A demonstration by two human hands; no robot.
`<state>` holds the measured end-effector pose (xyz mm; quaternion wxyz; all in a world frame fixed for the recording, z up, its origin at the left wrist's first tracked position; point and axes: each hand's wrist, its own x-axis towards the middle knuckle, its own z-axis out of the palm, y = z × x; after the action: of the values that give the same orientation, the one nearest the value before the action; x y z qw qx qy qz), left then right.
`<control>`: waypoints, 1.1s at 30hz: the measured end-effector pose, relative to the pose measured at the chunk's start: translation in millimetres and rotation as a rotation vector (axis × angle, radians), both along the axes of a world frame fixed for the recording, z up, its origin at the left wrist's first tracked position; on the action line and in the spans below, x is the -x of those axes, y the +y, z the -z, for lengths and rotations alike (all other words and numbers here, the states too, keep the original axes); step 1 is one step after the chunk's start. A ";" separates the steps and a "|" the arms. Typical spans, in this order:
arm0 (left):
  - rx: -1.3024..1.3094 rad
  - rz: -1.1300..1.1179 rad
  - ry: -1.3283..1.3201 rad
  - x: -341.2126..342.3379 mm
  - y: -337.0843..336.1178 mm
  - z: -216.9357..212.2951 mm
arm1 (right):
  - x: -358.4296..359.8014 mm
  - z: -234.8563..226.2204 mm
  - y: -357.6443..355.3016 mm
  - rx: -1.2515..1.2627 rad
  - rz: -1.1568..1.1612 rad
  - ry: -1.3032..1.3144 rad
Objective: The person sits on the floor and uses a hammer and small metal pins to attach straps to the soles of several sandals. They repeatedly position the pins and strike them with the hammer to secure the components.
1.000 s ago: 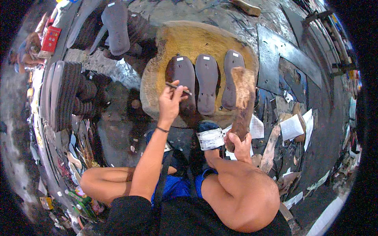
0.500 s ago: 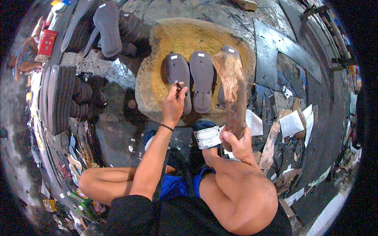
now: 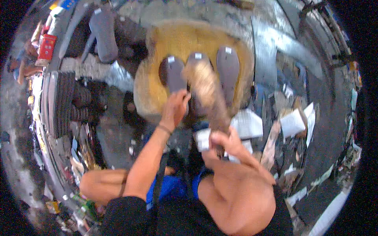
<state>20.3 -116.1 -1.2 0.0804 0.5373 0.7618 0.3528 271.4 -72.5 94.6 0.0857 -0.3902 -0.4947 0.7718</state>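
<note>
Three dark flip-flop soles, each with a small white label, lie side by side on a yellowish wooden block (image 3: 142,92). My left hand (image 3: 175,109) is closed in a pinch over the lower part of the left sole (image 3: 175,75), on a small dark punch mostly hidden by the fingers and blur. My right hand (image 3: 229,141) grips the handle of a wooden mallet (image 3: 202,82). The mallet's pale, worn head is over the middle sole (image 3: 197,58) and hides most of it. The right sole (image 3: 228,65) shows almost whole, touched by neither hand.
A stack of soles (image 3: 59,104) stands at the left, with more soles (image 3: 103,35) piled at the far left. A red box (image 3: 46,48) lies beyond the stack. Sheet material (image 3: 265,51), white papers (image 3: 293,122) and scraps cover the right side.
The mallet has swung left from the right sole to the middle one, uncovering the right sole. My left hand has shifted slightly down, still pinching the punch. The view is blurrier.
</note>
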 end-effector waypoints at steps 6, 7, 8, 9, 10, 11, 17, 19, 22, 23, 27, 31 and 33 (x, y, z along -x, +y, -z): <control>0.217 -0.280 -0.364 -0.5 -2.3 -53.8 | 15.1 21.4 14.8 0.253 0.211 0.116; 0.147 -0.296 -0.477 1.6 -9.3 -61.7 | 16.2 21.6 12.4 0.318 0.197 0.103; 0.074 -0.295 -0.600 -4.6 -13.6 -76.3 | 18.8 19.0 6.0 0.419 0.247 0.086; 0.013 -0.298 -0.731 -14.2 -24.6 -86.4 | 26.1 6.0 1.0 0.527 0.303 0.176; 0.097 -0.282 -0.823 -30.6 -34.9 -88.3 | 26.5 18.5 -4.6 0.564 0.309 0.128; 0.176 -0.271 -0.902 -50.9 -45.8 -90.0 | 25.3 33.2 -9.1 0.603 0.305 0.090; -0.227 -0.487 -1.233 -61.4 -65.6 -72.1 | 40.4 32.3 -13.7 0.269 0.208 -0.069; -0.189 -0.545 -1.176 -27.1 -55.9 -62.4 | 28.5 29.6 -9.5 0.201 0.238 -0.124; -0.292 -0.549 -1.147 16.9 -51.5 -34.7 | 38.4 18.1 -16.2 0.195 0.231 -0.081; -0.246 -0.512 -1.129 20.9 -42.4 -26.6 | 35.4 14.5 -13.4 0.174 0.216 -0.112; -0.226 -0.479 -1.108 17.3 -36.7 -17.6 | 23.8 2.9 -10.0 0.070 0.185 -0.184; -0.154 -0.449 -0.917 13.4 -35.2 -20.8 | 25.4 -9.8 -2.7 -0.041 0.120 -0.191; -0.090 -0.438 -0.785 11.3 -31.8 -16.8 | 30.3 -19.4 4.5 -0.142 0.065 -0.188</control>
<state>9.0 -147.9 15.6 0.2632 0.1920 0.7531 0.5716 241.1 -68.0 114.0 0.0914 -0.4698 -0.5408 0.6917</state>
